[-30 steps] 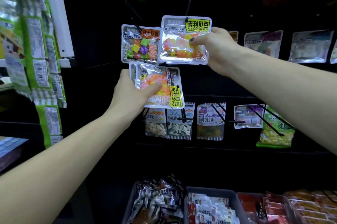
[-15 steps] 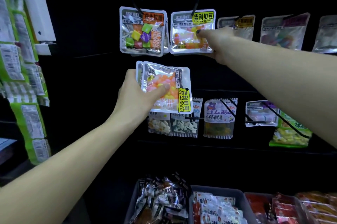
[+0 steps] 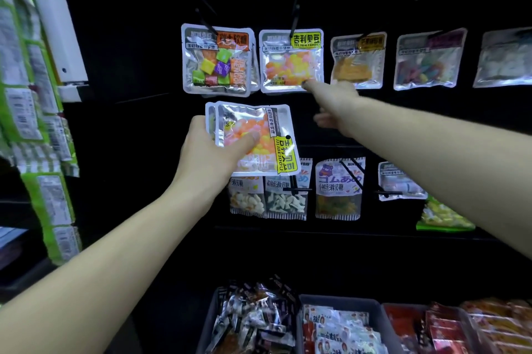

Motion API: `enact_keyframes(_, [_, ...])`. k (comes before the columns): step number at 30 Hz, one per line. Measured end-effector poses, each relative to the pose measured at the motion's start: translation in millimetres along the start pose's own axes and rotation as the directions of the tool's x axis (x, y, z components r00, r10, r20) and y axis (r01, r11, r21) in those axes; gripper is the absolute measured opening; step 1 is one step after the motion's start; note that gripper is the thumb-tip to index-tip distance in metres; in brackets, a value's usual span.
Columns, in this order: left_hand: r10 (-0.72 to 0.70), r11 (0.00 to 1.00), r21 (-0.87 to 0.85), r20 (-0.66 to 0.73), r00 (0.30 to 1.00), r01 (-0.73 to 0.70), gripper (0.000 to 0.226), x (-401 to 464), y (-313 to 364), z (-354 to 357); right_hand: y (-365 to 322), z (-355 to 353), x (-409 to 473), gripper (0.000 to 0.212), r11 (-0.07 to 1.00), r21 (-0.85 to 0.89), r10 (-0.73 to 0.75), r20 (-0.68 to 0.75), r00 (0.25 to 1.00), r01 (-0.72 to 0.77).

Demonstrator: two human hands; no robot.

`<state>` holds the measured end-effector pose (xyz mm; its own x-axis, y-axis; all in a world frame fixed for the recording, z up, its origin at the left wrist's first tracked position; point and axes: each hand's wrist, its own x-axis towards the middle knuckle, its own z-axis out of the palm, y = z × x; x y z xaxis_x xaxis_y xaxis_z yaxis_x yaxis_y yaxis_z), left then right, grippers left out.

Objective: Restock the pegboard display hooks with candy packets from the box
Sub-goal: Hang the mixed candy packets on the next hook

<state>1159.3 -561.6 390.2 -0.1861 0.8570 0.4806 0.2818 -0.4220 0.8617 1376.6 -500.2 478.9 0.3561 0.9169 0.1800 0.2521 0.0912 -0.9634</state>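
My left hand [image 3: 210,149] grips a small stack of silver jelly bean packets [image 3: 253,137] turned sideways, thumb across the front one, below the top row of the black pegboard. One matching jelly bean packet [image 3: 290,61] with a yellow label hangs on a black hook [image 3: 296,8]. My right hand [image 3: 336,103] is just below it, with one fingertip touching the packet's lower right corner and the other fingers loose and blurred. A packet of coloured cube candy [image 3: 218,60] hangs on the hook to the left.
More silver packets [image 3: 358,61] hang to the right along the top row, and a lower row of gummy packets [image 3: 338,189] sits on hooks that stick out. Grey bins [image 3: 377,307] of wrapped sweets stand below. Green packet strips [image 3: 43,123] hang at the left.
My right hand has let go of the hung jelly bean packet and dropped to its lower corner. The packet now hangs by itself on the hook. My left hand keeps its stack.
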Motion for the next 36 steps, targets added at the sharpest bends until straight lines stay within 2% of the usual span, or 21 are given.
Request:
enact_keyframes(2, [-0.021,1.0,-0.01,-0.011,1.0,0.021,0.08,-2,6,-1,10,-8,-26,0.074,0.998,-0.049,0.035,0.128,0.991,-0.029])
enact_keyframes(5, [-0.043,0.999,-0.013,-0.035,0.998,0.042,0.097,-7,16,-1,13,-19,-69,0.072,0.998,-0.04,0.062,0.424,0.904,-0.05])
enact_keyframes(6, [-0.047,0.999,-0.019,-0.043,0.998,0.047,0.101,-9,19,0,14,-20,-82,0.067,0.997,-0.07,0.062,0.488,0.871,-0.032])
enact_keyframes(8, [-0.062,0.998,-0.019,-0.055,0.997,0.061,0.105,-14,24,3,16,-19,-103,0.043,0.995,-0.104,0.059,0.547,0.835,-0.003])
enact_keyframes(10, [-0.07,0.997,-0.03,-0.049,0.996,0.069,0.106,-20,27,6,19,-18,-112,0.034,0.995,-0.099,0.053,0.512,0.858,-0.002])
enact_keyframes(15, [-0.071,0.996,-0.06,-0.047,0.996,0.068,0.101,-29,39,4,20,-27,-114,0.035,0.997,0.05,0.029,0.515,0.857,-0.063])
enact_keyframes(18, [-0.058,0.994,-0.094,-0.029,0.998,0.055,0.088,-30,47,1,14,-37,-111,0.019,0.998,0.069,-0.017,0.444,0.896,-0.015])
enact_keyframes(20, [-0.05,0.994,-0.099,-0.028,0.998,0.047,0.082,-30,50,-3,9,-46,-108,0.017,0.996,0.092,-0.033,0.428,0.903,-0.007])
enact_keyframes(24, [-0.027,0.996,-0.082,0.013,1.0,0.028,0.106,-32,54,-9,1,-60,-105,0.03,0.997,0.082,-0.05,0.464,0.884,0.014])
enact_keyframes(27, [-0.018,0.995,-0.102,0.056,0.998,0.023,0.078,-35,52,-7,2,-59,-108,0.027,0.989,0.145,-0.092,0.382,0.92,0.039])
enact_keyframes(29, [0.0,0.996,-0.088,0.051,0.999,0.005,0.075,-36,50,-5,5,-56,-111,0.018,0.981,0.194,-0.085,0.339,0.937,0.019])
enact_keyframes(31, [0.022,0.997,-0.068,0.032,0.999,-0.02,0.077,-36,50,-4,9,-55,-117,0.024,0.976,0.204,-0.01,0.41,0.912,-0.081])
enact_keyframes(33, [0.039,0.998,-0.056,0.009,0.999,-0.039,0.073,-39,53,-3,14,-52,-123,0.027,0.977,0.131,0.079,0.503,0.861,-0.166])
enact_keyframes(34, [0.041,0.998,-0.054,-0.001,0.999,-0.041,0.069,-39,54,-3,17,-50,-123,0.025,0.979,0.108,0.092,0.516,0.851,-0.172])
enact_keyframes(36, [0.04,0.998,-0.048,0.002,0.999,-0.04,0.062,-39,54,-3,18,-45,-118,0.021,0.987,0.112,0.05,0.472,0.88,-0.117])
